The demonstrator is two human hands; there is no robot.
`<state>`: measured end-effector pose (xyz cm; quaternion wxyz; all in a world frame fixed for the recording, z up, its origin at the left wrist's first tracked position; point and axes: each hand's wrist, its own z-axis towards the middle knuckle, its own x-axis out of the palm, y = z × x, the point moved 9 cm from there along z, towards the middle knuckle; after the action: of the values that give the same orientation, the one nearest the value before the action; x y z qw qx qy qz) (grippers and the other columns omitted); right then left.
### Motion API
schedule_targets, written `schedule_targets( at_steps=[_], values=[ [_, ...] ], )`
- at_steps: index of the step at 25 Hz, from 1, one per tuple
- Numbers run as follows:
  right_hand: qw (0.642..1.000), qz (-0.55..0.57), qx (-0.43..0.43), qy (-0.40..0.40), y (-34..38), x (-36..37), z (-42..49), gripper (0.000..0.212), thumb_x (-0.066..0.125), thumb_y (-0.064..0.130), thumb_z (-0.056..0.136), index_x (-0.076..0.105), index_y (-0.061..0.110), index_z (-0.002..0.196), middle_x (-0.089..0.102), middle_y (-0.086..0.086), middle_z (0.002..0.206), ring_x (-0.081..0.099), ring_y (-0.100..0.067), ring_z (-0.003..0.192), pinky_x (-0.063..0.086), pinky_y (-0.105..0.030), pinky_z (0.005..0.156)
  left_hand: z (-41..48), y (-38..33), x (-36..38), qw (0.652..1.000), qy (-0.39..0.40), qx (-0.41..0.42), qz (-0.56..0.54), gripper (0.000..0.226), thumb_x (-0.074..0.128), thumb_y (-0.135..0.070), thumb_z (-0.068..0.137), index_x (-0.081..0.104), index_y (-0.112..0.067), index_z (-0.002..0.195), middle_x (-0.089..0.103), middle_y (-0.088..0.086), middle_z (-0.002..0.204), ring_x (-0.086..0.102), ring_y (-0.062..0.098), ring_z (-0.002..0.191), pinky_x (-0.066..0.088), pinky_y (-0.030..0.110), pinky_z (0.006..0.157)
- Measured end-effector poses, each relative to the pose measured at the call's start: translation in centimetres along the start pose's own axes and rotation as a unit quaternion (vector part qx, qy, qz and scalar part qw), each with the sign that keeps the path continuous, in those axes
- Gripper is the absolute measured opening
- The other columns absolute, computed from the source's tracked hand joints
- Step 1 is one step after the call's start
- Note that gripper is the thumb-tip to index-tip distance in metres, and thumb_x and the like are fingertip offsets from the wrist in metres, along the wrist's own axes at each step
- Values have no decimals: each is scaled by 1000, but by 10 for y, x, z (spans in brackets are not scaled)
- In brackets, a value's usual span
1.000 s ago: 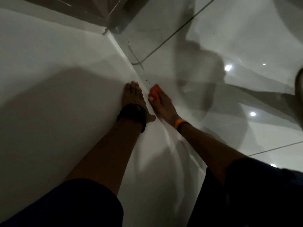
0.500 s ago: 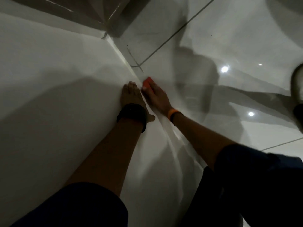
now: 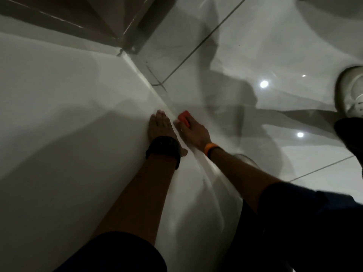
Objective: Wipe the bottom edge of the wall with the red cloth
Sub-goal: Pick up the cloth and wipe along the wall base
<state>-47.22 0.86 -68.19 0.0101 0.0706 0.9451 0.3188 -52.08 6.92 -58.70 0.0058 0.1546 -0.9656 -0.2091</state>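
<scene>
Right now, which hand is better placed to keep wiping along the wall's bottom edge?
The right hand: it holds the red cloth at the edge. The left hand lies flat on the wall.

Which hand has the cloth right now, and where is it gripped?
The right hand holds the red cloth under its fingers, one end sticking out. The left hand lies flat on the wall, holding nothing.

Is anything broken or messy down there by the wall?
Nothing looks broken or spilled. The only odd bits are dark scuff marks on the floor along the wall, ahead of the red cloth in the right hand.
</scene>
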Motion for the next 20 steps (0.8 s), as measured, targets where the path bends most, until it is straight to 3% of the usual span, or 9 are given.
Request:
schedule_targets(
  at_steps=[4, 8, 11, 13, 14, 15, 17, 18, 20],
  values=[
    [996, 10, -71, 54, 25, 10, 28, 58, 43, 44, 107, 28, 20, 158, 30, -7, 165, 32, -27, 151, 20, -37, 121, -7, -11, 7, 1000, 15, 3, 12, 118, 42, -78, 90, -10, 4, 158, -14, 24, 165, -13, 37, 155, -8, 46, 125],
    [998, -3, 54, 38, -62, 0, -34, 65, 41, 58, 103, 25, 28, 158, 33, -4, 164, 36, -27, 148, 26, -40, 122, -10, -14, 10, 1000, 17, 4, 4, 119, 41, -79, 89, -10, 4, 158, -15, 24, 165, -14, 37, 155, -9, 46, 125],
    [989, -44, 137, -21, -101, -7, -74, 62, 39, 69, 97, 47, 27, 143, 64, -7, 135, 60, -35, 124, 44, -42, 103, -18, -19, 13, 1000, 18, 3, 6, 121, 41, -81, 88, -11, 4, 158, -16, 24, 165, -13, 37, 155, -8, 47, 126],
    [992, -31, 118, -44, -80, -8, -64, 52, 36, 69, 98, 56, 28, 124, 69, 0, 98, 67, -32, 102, 46, -37, 87, -23, -23, 16, 1000, 19, 8, 10, 121, 41, -81, 88, -11, 3, 158, -16, 24, 165, -14, 37, 155, -8, 47, 126],
    [995, -29, 90, -40, -66, -5, -50, 52, 36, 68, 99, 55, 28, 126, 68, 1, 98, 67, -30, 102, 45, -36, 86, -23, -25, 17, 1000, 19, 9, 11, 121, 41, -81, 88, -11, 3, 158, -15, 24, 165, -14, 36, 155, -8, 47, 126],
    [998, -26, 45, -23, -46, -1, -38, 56, 36, 66, 100, 51, 27, 137, 68, -2, 116, 63, -29, 113, 45, -37, 94, -23, -27, 17, 1000, 17, 8, 10, 122, 42, -81, 87, -10, 3, 158, -15, 24, 165, -14, 36, 155, -9, 47, 125],
    [1000, -22, -14, 7, -31, 12, -18, 69, 37, 68, 99, 31, 28, 155, 41, -1, 160, 43, -26, 143, 36, -45, 117, -20, -33, 18, 1000, 18, 15, 7, 123, 43, -82, 86, -10, 2, 158, -15, 23, 165, -14, 36, 155, -9, 46, 125],
    [1000, -15, -2, 11, -41, 13, -19, 71, 38, 69, 98, 26, 31, 157, 33, 1, 164, 38, -25, 147, 33, -46, 120, -21, -36, 19, 1000, 21, 19, 5, 124, 44, -82, 85, -10, 3, 158, -15, 23, 165, -14, 36, 155, -9, 46, 125],
    [998, -2, 66, 14, -81, 1, -50, 69, 43, 67, 98, 28, 32, 156, 42, -4, 160, 45, -29, 142, 35, -41, 114, -24, -38, 22, 1000, 21, 18, 7, 125, 44, -83, 85, -10, 3, 158, -15, 23, 165, -14, 35, 155, -9, 46, 126]
  ],
)
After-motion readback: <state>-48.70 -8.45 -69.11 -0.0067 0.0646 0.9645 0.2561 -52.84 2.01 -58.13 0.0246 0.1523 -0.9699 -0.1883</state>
